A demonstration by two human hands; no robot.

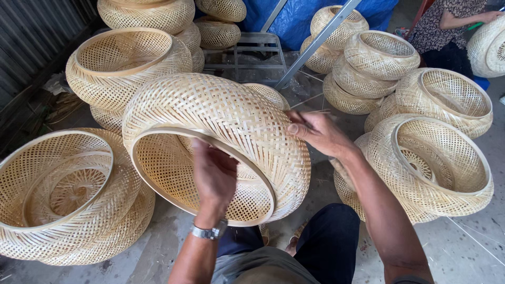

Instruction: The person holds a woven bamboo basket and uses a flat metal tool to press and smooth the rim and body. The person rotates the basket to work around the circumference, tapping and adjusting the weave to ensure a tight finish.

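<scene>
A large round woven bamboo basket (pixel 221 113) lies tilted on its side in front of me, its open rim facing toward me. My left hand (pixel 213 176), with a metal wristwatch on the wrist, reaches over the rim into the opening; its fingers are at the inner wall. My right hand (pixel 318 131) presses against the basket's outer right side, fingers gripping the weave. My knees in dark trousers show below the basket.
Similar woven baskets surround me: a stack at the left (pixel 63 194), one behind (pixel 123 60), several at the right (pixel 436 163) and back. A metal frame (pixel 315 44) and blue tarp stand behind. Another person sits at the top right (pixel 447 31).
</scene>
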